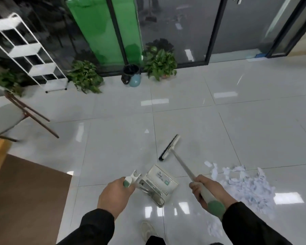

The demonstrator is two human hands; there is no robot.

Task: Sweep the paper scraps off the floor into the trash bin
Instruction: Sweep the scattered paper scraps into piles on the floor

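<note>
— Scraps (245, 188) first: where are they, and has anything been swept?

— Nearly all sit in one loose heap on the floor (113, 106), just right of my right hand (204, 187). A few lie apart: some at the heap's near edge by my right sleeve, and one small triangle farther out past the broom head. Too many to count. I'd judge nothing is in the pan yet, so the job has barely begun.

— And the bin?

— One bin (131, 72), black-lined, against the glass wall between two plants, well apart from the heap. Whatever I gather has to be carried over there.

— Tools?

— One dustpan (159, 181), standing on the floor between my hands, left of the heap. One broom (170, 147), its head beyond the dustpan and clear of the paper.

— Your hands?

— Two, both busy. My left hand (116, 195) is wrapped around the dustpan handle's green-tipped top. My right is curled round the broom shaft above its green grip.

— What's left?

— Everything, as I read it: bring the broom across to the heap, push it into the pan, chase the strays, then tip the load into the bin.
</note>
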